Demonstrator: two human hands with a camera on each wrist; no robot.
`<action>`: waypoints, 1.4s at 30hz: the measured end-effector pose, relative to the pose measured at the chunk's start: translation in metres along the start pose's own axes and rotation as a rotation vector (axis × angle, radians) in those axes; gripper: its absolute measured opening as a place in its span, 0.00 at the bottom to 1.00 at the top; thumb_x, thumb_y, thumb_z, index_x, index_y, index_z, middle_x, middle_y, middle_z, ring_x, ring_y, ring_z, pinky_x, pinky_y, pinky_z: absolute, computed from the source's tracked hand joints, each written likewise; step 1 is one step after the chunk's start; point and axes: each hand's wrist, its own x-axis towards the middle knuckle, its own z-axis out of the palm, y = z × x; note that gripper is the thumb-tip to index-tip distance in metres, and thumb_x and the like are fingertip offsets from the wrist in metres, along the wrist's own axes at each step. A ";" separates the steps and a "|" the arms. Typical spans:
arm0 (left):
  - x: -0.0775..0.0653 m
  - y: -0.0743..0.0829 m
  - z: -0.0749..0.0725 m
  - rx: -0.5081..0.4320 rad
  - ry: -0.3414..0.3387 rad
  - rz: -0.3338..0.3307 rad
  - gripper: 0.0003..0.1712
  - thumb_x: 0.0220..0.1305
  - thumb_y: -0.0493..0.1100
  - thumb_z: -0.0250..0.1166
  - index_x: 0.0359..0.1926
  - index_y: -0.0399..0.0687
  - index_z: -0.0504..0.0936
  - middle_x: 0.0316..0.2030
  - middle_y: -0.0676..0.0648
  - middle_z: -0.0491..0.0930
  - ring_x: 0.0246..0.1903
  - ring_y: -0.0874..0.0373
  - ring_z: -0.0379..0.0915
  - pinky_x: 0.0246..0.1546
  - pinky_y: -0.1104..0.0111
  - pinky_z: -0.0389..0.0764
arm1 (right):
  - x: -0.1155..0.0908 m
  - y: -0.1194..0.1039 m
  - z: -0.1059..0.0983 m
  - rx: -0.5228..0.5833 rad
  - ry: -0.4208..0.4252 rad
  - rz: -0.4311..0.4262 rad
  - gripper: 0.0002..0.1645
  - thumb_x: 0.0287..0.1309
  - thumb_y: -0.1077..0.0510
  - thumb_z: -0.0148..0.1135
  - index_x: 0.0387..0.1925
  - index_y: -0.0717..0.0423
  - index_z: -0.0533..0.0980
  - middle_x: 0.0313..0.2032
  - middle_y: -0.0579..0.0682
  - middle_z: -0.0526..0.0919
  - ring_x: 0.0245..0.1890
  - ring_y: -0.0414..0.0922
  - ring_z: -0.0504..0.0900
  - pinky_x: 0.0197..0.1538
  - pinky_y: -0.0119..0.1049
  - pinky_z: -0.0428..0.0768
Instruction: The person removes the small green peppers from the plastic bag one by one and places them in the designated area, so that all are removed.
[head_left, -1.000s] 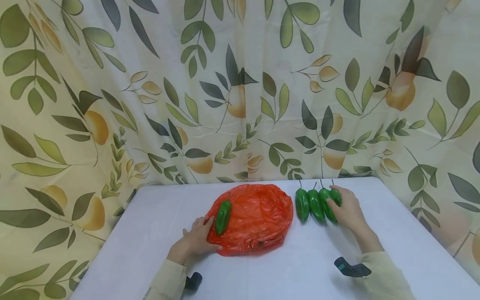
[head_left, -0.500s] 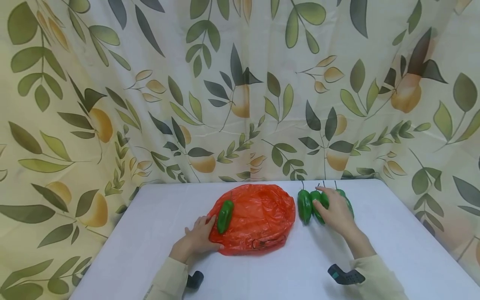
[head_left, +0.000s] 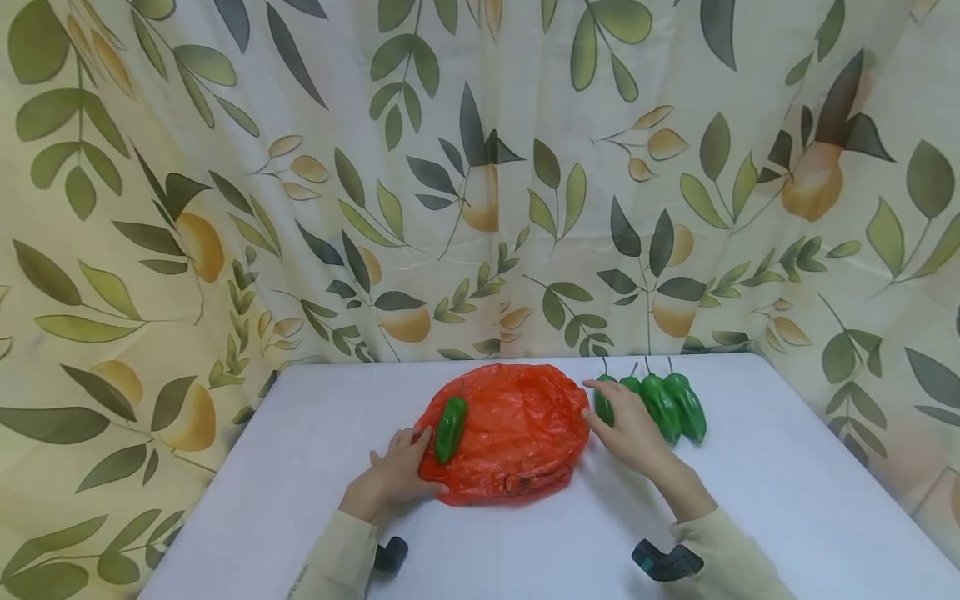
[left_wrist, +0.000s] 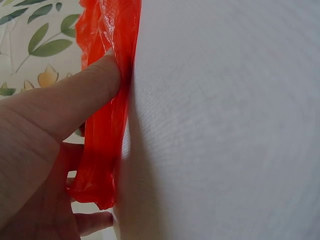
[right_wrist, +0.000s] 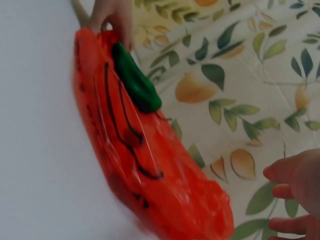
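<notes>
In the head view, a red plastic bag [head_left: 517, 433] lies flattened on the white table, one green chili pepper [head_left: 451, 430] on its left part. My left hand [head_left: 392, 477] rests at the bag's left edge, fingers spread; in the left wrist view, the thumb [left_wrist: 95, 82] touches the red plastic. My right hand [head_left: 633, 429] hovers by the bag's right edge with fingers apart and nothing held. It partly hides the leftmost pepper [head_left: 603, 402] of a row of green peppers [head_left: 686, 408]. The right wrist view catches the right fingers [right_wrist: 290, 170] at its right edge, away from the bag.
The white table [head_left: 480, 550] spreads around the bag, its back edge against a leaf-and-fruit patterned curtain [head_left: 480, 183]. Black wrist devices sit near both sleeves, one by the right sleeve [head_left: 731, 550].
My right hand has moved left from the right end of the pepper row to the bag's right edge, uncovering the right-hand peppers. The left hand has stayed at the bag's left edge.
</notes>
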 end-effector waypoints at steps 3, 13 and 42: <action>0.002 0.000 -0.001 0.003 0.012 0.009 0.59 0.51 0.58 0.78 0.78 0.48 0.58 0.73 0.39 0.61 0.73 0.40 0.54 0.66 0.23 0.52 | 0.002 -0.011 0.008 0.022 -0.013 -0.039 0.30 0.67 0.57 0.61 0.68 0.60 0.70 0.68 0.68 0.70 0.68 0.68 0.68 0.63 0.71 0.72; 0.002 -0.002 -0.002 0.008 0.012 0.010 0.60 0.50 0.58 0.78 0.78 0.49 0.58 0.73 0.40 0.62 0.73 0.40 0.54 0.67 0.23 0.51 | 0.006 -0.034 0.045 0.039 -0.098 -0.054 0.31 0.67 0.54 0.63 0.69 0.54 0.70 0.68 0.63 0.72 0.69 0.63 0.69 0.66 0.66 0.72; 0.002 -0.001 0.000 -0.013 0.001 -0.004 0.59 0.50 0.57 0.79 0.78 0.48 0.59 0.74 0.39 0.60 0.75 0.38 0.52 0.66 0.23 0.51 | 0.018 -0.078 0.097 0.184 -0.245 -0.070 0.30 0.68 0.54 0.62 0.69 0.52 0.70 0.67 0.56 0.74 0.70 0.58 0.69 0.67 0.65 0.73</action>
